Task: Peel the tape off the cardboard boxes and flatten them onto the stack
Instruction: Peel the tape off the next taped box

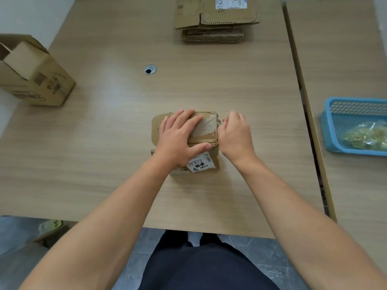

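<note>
Cardboard box (156, 130): set on the table (104, 143) at 12 o'clock, just ahead of the person; a white label (201, 164) is seen on its near face.
Tape (206, 125): stuck, wrinkled, across the top of the box towards its 3 o'clock end.
Left hand (180, 137): laid on the box top, fingers straight and spread, thumb stretched along the near top edge; the box is pressed down, not clasped.
Right hand (235, 135): brought against the 3 o'clock end of the box, fingers curled, the tape's end pinched at the fingertips.
Stack (215, 19): flattened cardboard is piled at 12 o'clock by the far edge, well apart from the box.
Open box (41, 80): stood at 10 o'clock, flaps up.
Blue basket (335, 114): placed at 3 o'clock on the neighbouring table; a crumpled clear bag (364, 136) is held in it.
</note>
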